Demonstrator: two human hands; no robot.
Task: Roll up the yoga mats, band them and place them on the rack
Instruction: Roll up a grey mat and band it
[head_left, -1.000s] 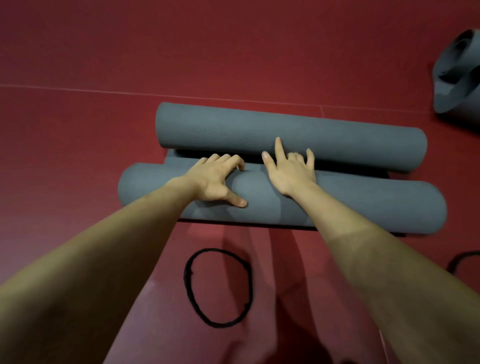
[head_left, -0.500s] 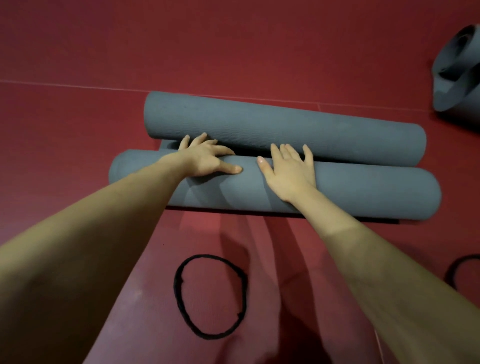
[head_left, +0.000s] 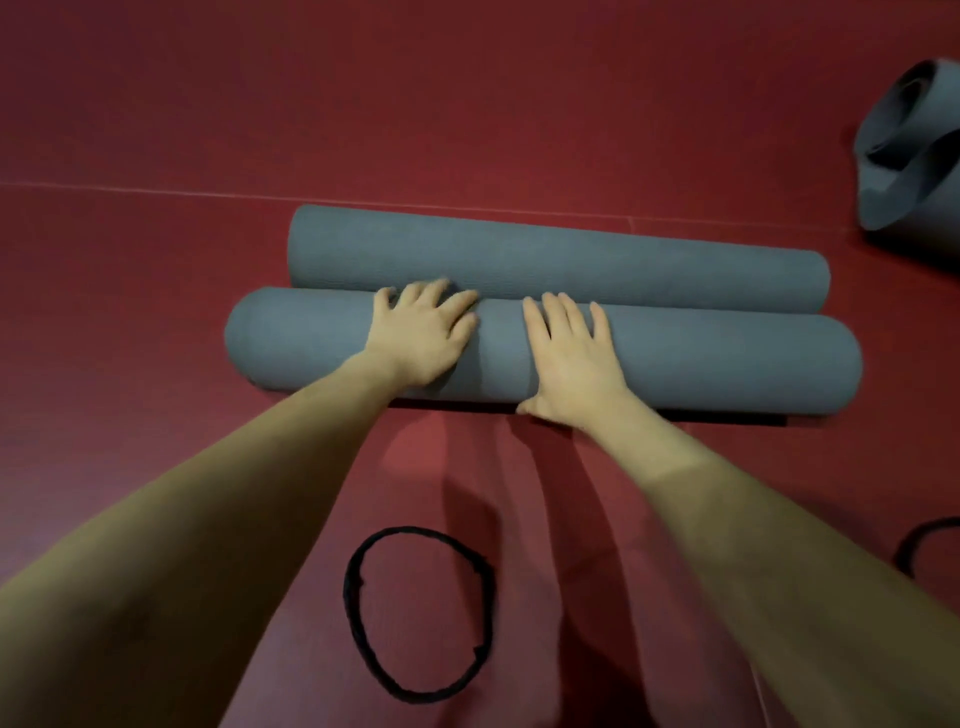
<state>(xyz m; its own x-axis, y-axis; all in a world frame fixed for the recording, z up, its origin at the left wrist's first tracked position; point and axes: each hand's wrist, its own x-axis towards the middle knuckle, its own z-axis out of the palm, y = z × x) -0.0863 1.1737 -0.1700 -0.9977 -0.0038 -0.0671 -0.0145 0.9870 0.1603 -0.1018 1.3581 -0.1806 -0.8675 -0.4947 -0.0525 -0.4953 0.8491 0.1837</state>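
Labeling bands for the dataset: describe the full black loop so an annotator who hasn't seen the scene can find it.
Start from the two grey rolled mats lying side by side across the red floor, with both hands on the nearer roll. Come toward the camera between the forearms: the black band lies flat there as a complete oval. The other black band, at the right edge, is cut off by the frame.

arms: both bare, reaching far from near corners | left hand (head_left: 423, 332): i have it palm down, fingers spread | right hand (head_left: 571, 358): flat, fingers straight, thumb low on near side
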